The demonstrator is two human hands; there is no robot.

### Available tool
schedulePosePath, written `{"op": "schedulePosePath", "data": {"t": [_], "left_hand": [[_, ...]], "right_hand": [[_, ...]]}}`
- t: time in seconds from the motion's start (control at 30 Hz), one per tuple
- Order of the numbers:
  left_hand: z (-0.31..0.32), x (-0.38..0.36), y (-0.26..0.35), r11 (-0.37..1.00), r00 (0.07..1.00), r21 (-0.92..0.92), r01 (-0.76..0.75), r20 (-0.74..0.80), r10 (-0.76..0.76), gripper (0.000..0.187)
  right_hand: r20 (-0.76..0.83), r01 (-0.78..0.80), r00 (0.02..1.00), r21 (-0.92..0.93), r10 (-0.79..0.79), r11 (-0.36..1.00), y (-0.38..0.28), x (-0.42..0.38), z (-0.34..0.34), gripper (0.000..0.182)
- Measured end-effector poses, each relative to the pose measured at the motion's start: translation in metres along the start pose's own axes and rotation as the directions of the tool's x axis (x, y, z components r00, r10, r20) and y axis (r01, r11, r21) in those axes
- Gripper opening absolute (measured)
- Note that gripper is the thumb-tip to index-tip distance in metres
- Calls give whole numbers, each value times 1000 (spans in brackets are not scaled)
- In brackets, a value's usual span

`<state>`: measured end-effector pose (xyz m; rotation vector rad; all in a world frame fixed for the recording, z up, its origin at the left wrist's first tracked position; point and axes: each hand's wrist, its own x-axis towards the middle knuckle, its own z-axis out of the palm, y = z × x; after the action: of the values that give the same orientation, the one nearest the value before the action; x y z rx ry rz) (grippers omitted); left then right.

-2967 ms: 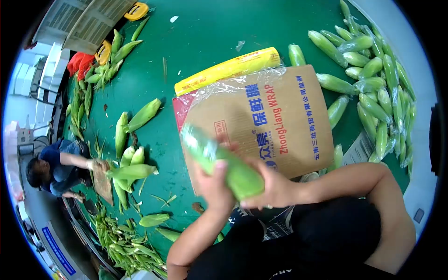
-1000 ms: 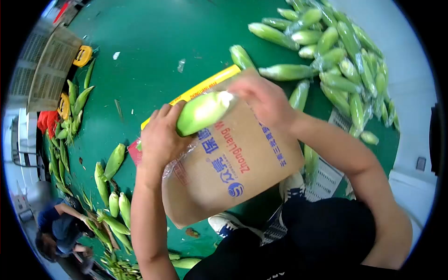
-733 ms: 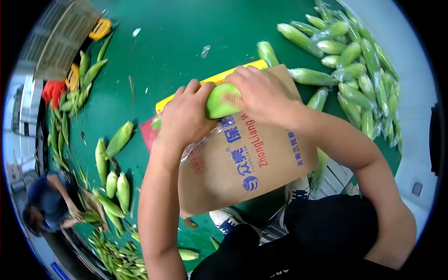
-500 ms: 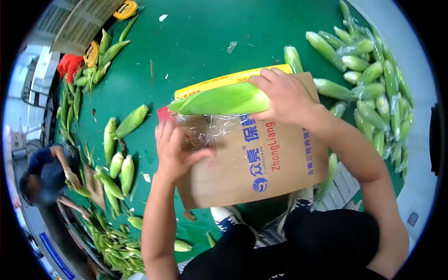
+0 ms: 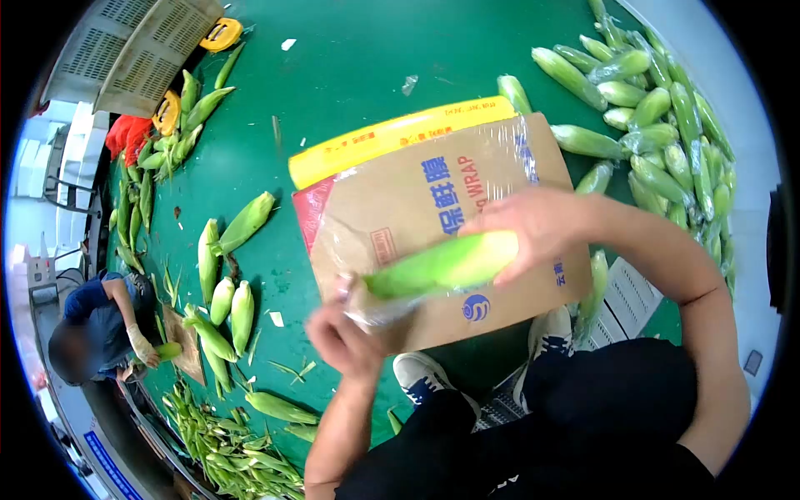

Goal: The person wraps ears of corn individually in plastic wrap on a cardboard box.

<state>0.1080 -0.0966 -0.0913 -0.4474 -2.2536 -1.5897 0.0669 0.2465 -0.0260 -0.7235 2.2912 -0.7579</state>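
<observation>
An ear of corn (image 5: 442, 267) in green husk, blurred by motion, lies across the front of a printed cardboard box (image 5: 392, 217). My right hand (image 5: 537, 229) grips its thick, pale end. At its narrow end, my left hand (image 5: 346, 333) has its fingers curled round clear plastic wrap (image 5: 383, 315), which hangs below the corn. More clear film stretches over the box top. A yellow cling film roll (image 5: 400, 140) runs along the box's far edge.
Wrapped ears of corn (image 5: 658, 142) are heaped at the right. Unwrapped ears (image 5: 246, 225) lie to the left on the green floor (image 5: 350, 58), near a heap of husks (image 5: 225, 442). Another person (image 5: 92, 325) handles corn at far left. Plastic crates (image 5: 142, 58) stand at upper left.
The corn has come from the box's far edge towards me, with both hands moving along. My left hand has closed at its narrow end. The view has shifted slightly.
</observation>
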Motion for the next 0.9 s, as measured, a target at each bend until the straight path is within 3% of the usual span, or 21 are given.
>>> {"op": "schedulePosePath", "data": {"t": [0.07,0.1,0.13,0.2,0.23,0.27,0.3,0.33,0.37,0.4,0.43,0.5,0.53,0.6,0.63,0.67,0.7,0.77,0.83,0.87,0.9], "left_hand": [[16,-14,28,973,937,205,-107,348,30,37],[26,-10,44,925,851,354,-137,520,-73,46],[36,-4,34,879,840,434,-199,537,-75,62],[52,30,22,772,831,588,-239,535,-150,48],[62,59,10,715,833,648,-261,525,-172,54],[80,89,-7,565,903,763,-315,424,-69,55],[93,126,-16,581,935,778,-239,346,-79,53],[101,161,-25,626,947,732,-270,319,37,52],[109,192,-27,688,951,702,-183,304,-56,51],[109,207,-11,823,907,567,-12,353,-230,51],[112,219,3,892,819,415,179,440,-369,51],[109,205,21,901,701,434,-16,648,-299,55],[108,190,19,832,737,419,-364,675,-18,57],[100,161,24,633,692,449,-631,695,196,62],[97,154,29,564,644,471,-678,750,148,63],[88,146,31,690,643,370,-623,744,182,61],[85,132,27,718,626,401,-569,777,62,58],[86,115,49,835,507,408,-369,841,-188,81],[88,121,52,828,435,443,-343,856,-278,83],[90,121,54,830,384,451,-327,866,-319,83],[90,129,58,859,351,434,-271,876,-332,82]], "right_hand": [[-1,-45,999,58,45,997,-7,-2,17,81],[-4,-65,998,83,65,994,-10,-2,22,80],[-199,-26,979,-298,-36,954,-11,-2,24,67],[-548,-243,834,-479,-71,843,9,23,15,55],[-619,-236,784,-235,43,943,10,35,-3,51],[-661,-204,732,18,165,979,12,44,-21,47],[-663,-170,743,-62,87,984,16,49,-29,47],[-652,-126,758,-146,0,981,19,56,-34,48],[-632,-79,769,-234,-90,969,23,62,-37,48],[-626,-119,739,-487,-251,865,29,66,-31,60],[-602,-138,766,-493,-223,859,35,69,-33,62],[-569,-177,806,-494,-162,851,46,78,-37,66],[-616,-184,775,-433,-141,882,49,82,-35,69],[-565,-90,821,-275,-85,957,50,73,-29,75],[-337,-203,929,-124,152,971,23,60,-40,79],[-398,84,916,63,-52,994,30,55,-21,80],[-96,-52,993,182,70,982,16,46,-32,75],[130,43,991,-47,-37,998,28,45,-38,64],[-9,63,998,-47,-63,997,30,64,-57,55],[-220,212,949,-86,-226,973,35,72,-51,56],[-172,232,942,-289,-289,929,37,80,-46,58]]}}
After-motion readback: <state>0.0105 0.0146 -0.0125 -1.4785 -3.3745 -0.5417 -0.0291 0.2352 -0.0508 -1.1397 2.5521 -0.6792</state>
